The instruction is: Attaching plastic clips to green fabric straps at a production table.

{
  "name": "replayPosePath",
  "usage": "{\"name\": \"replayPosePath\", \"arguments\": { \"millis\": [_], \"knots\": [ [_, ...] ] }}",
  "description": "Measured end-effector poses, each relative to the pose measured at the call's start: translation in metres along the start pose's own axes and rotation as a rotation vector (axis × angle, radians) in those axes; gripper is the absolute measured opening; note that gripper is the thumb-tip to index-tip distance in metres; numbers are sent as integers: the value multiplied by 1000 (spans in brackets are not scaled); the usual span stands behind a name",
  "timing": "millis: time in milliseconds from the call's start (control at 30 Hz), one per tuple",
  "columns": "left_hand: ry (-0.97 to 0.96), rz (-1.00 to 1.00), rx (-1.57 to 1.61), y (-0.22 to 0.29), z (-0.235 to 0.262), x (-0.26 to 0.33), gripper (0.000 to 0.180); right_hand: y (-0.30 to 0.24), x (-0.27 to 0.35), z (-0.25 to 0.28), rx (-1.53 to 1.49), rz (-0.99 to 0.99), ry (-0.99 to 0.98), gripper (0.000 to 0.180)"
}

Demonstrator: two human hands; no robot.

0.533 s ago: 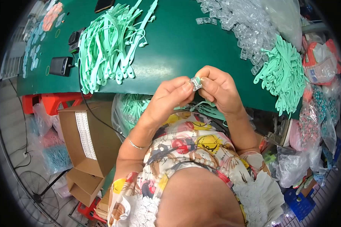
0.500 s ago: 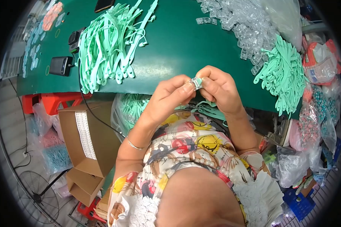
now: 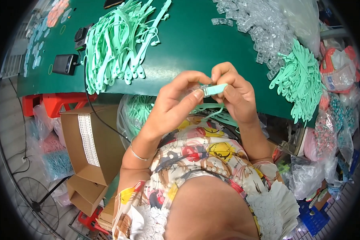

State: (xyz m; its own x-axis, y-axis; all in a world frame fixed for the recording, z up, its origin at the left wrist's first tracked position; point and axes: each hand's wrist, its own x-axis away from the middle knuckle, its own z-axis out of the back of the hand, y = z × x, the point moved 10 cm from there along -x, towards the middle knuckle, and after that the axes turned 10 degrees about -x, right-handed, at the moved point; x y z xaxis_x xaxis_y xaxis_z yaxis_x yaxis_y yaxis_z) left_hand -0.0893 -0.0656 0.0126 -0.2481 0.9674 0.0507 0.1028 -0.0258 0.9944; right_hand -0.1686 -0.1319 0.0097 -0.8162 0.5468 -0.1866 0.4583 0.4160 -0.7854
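My left hand pinches a small clear plastic buckle between thumb and index finger, just above my lap at the table's edge. Thumb and fingers of my right hand grip a flat mint-green rubber strap, whose end runs into the buckle. The rest of that strap seems to hang below my right hand, partly hidden by the fingers. Ahead and to the left lies a heap of mint-green straps, several with clear pieces hard to make out. More loose green straps are piled at the right.
Clear buckles lie heaped at the far right of the green table, beside a clear plastic bag. A black power bank with a cable sits at the left. Below stand a cardboard box and a red stool.
A longer piece of the green strap now shows between the buckle and my right fingers. My right hand has shifted slightly right, and its grip has changed.
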Motion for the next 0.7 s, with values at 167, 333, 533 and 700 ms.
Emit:
{"name": "replayPosePath", "arguments": {
  "millis": [167, 333, 533, 700],
  "knots": [
    [-177, 175, 221, -21, -4, -1, 15, 3, 0, 2, 483, 11, -13, 22],
    [-124, 168, 336, -24, -5, 1, 10, -6, 1, -8, 578, 90, -61, 20],
    [-126, 221, 471, -33, -10, 4, 9, -5, 3, -13, 532, 110, -60, 19],
    [-108, 212, 363, -34, -8, 0, 12, -12, -3, -16, 631, 150, -126, 21]
  ]
}}
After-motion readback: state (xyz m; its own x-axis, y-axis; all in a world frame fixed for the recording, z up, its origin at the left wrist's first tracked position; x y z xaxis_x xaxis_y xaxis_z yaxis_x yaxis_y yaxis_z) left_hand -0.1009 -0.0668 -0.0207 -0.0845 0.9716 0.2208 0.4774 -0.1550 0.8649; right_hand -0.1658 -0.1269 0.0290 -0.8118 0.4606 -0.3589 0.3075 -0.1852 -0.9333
